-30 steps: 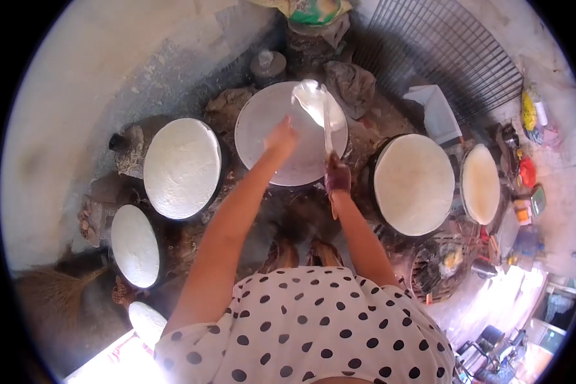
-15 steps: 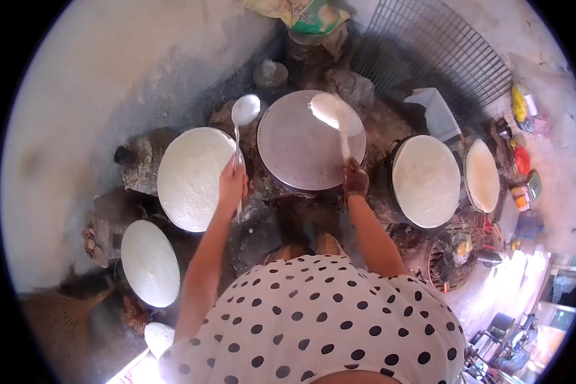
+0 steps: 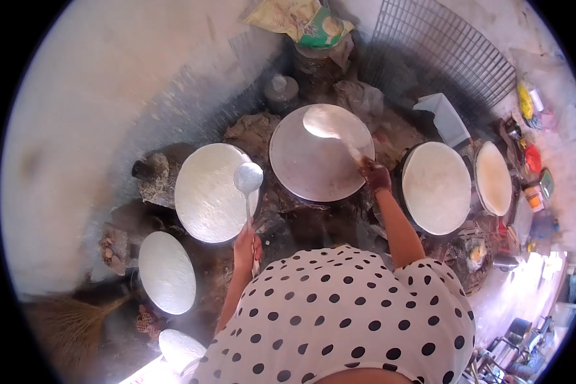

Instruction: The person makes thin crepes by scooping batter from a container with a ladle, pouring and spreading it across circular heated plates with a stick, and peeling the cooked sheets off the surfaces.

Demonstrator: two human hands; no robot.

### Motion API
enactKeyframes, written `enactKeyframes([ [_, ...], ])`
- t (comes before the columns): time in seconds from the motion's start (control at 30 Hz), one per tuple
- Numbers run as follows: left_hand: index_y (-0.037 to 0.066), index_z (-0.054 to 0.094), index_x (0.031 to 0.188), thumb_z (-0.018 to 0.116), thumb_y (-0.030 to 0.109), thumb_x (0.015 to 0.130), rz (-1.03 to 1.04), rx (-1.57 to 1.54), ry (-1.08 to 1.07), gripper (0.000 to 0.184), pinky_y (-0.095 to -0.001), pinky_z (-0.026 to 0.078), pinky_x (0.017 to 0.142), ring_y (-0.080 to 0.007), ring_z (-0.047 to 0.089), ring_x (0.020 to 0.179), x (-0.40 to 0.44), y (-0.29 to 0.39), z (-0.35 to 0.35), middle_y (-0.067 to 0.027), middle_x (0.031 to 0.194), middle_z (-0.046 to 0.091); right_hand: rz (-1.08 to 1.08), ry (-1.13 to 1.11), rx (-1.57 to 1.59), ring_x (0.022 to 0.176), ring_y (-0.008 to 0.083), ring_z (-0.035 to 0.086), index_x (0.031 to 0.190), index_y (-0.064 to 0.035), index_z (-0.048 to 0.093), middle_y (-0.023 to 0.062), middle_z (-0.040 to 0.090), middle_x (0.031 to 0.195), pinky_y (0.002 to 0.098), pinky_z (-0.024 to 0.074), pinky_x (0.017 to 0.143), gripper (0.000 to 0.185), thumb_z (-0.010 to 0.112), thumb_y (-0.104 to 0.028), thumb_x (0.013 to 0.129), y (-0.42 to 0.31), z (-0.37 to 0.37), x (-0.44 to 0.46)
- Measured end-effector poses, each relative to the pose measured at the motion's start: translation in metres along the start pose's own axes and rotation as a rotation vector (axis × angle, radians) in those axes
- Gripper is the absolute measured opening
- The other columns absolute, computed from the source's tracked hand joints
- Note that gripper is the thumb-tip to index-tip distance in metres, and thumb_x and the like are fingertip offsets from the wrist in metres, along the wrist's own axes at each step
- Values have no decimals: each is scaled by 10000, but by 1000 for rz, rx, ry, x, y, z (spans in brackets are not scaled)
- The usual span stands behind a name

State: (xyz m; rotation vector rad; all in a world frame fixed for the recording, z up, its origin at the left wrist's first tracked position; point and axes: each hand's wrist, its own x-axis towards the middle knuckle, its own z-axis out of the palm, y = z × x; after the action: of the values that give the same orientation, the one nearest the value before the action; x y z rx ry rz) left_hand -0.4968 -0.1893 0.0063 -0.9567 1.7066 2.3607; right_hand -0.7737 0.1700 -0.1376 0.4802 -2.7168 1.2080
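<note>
My left hand (image 3: 246, 248) is wrapped round the handle of a metal ladle (image 3: 248, 178). The ladle's round bowl overlaps the right part of a round griddle covered in white batter (image 3: 211, 198). In my right hand (image 3: 376, 175) is the handle of a pale, round-headed scoop (image 3: 323, 121). Its head is over the far part of a bare grey griddle (image 3: 313, 169); whether it touches the surface I cannot tell. Close to my right forearm stands another griddle with a white sheet (image 3: 436, 189) on it.
Further left lies a white-covered round plate (image 3: 167, 273), with a straw broom (image 3: 70, 326) behind it. A browned round sheet (image 3: 494, 179) sits at the right. A wire grid (image 3: 441, 57) leans on the wall near a white bin (image 3: 447, 118). A printed sack (image 3: 301, 22) is at the back.
My left hand has drawn back toward my body with the ladle. My right hand's scoop has turned, its head swinging left across the grey griddle. The view has shifted slightly.
</note>
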Motion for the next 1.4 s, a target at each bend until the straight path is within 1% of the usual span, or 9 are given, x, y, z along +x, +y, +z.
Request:
enactKeyframes([
  [0.23,101,361,1374,368,234,982,-5,-69,31,414,-234,284,357,-75,310,379,-16,-3,24,24,578,340,544,-146,-104,983,336,614,1126,-160,629,149,640,1061,430,483,819,376,442,-407,915,-33,45,40],
  [0.47,122,353,1379,351,267,991,30,-67,18,415,-231,287,366,-74,302,380,-36,-10,43,40,572,331,244,-444,204,954,290,638,1160,-107,605,146,628,1098,407,502,811,325,452,-270,924,-20,-9,49],
  [0.57,151,378,1366,348,269,998,15,-115,46,387,-227,281,364,-69,292,386,-49,-12,54,45,569,319,119,-153,125,950,278,641,1217,-124,566,135,634,1096,401,507,818,360,520,-268,890,16,23,42],
  [0.67,155,412,1341,349,254,1000,-47,-217,91,360,-216,276,371,-61,284,394,-52,-21,57,50,570,317,178,-247,-352,964,270,637,1254,-158,538,130,643,1080,376,500,854,392,525,-288,885,-14,42,54],
  [0.93,169,450,1308,358,251,1003,-19,-291,133,329,-217,280,366,-57,281,395,-70,-34,70,55,568,291,66,-407,-37,947,312,636,1135,-132,625,141,668,1007,405,492,813,522,439,-545,875,39,39,82],
  [1.07,171,431,1321,328,252,1004,-73,-357,157,343,-234,283,382,-76,295,402,-78,-48,66,47,574,323,460,-291,103,936,298,640,1119,-194,628,124,663,1028,420,498,810,432,461,-511,877,-2,22,79],
  [1.13,176,435,1317,327,253,1006,-73,-367,124,338,-237,286,385,-77,292,407,-78,-53,64,47,577,323,157,-498,-281,968,283,630,1159,-214,610,112,656,1059,405,493,830,389,512,-456,871,-41,20,81],
  [1.3,189,444,1304,347,255,1003,-46,-356,107,324,-245,290,387,-77,293,402,-86,-57,70,50,576,320,-117,-592,18,978,311,622,1134,-187,622,116,656,1061,425,479,858,384,539,-439,857,-13,-2,80],
  [1.4,189,445,1303,350,257,1002,-85,-455,126,323,-244,287,385,-76,293,400,-91,-62,70,51,576,321,298,-339,-105,975,333,623,1111,-188,635,131,658,1042,444,480,859,377,509,-447,867,-13,-7,92],
])
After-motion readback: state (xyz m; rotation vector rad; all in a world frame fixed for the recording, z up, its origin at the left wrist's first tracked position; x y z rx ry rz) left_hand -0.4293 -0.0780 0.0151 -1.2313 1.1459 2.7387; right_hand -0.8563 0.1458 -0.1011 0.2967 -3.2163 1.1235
